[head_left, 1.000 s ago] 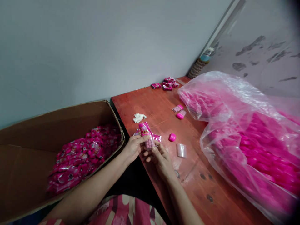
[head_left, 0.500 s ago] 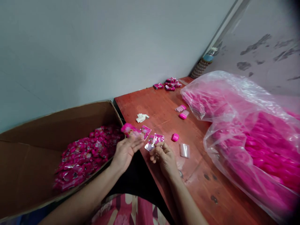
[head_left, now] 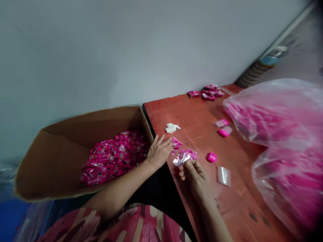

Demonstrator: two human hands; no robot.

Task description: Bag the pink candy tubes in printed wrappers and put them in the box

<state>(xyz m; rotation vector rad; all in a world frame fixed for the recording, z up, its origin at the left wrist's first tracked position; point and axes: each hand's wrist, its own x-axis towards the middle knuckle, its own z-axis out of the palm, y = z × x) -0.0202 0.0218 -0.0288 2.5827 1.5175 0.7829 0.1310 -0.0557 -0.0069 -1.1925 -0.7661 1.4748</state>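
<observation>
My left hand [head_left: 159,152] lies flat with its fingers stretched out at the left edge of the red table [head_left: 202,114], fingertips touching a pink sachet [head_left: 176,144]. My right hand [head_left: 196,173] is curled just right of it and pinches a small pink and clear sachet [head_left: 184,156] by its lower edge. An open cardboard box [head_left: 63,151] stands left of the table, holding a heap of filled pink packets [head_left: 113,157]. A pink cap [head_left: 211,157] and a small clear tube [head_left: 223,175] lie right of my right hand.
A big clear plastic bag [head_left: 290,151] full of pink pieces fills the table's right side. A crumpled white scrap [head_left: 172,127], two small pink items [head_left: 223,127] and a cluster of pink packets [head_left: 207,92] lie farther back. The wall runs behind.
The filled pink packet that both hands held has left my left hand towards the box; that hand is back at the table edge, open. My right hand stays on the sachets. The view swung left.
</observation>
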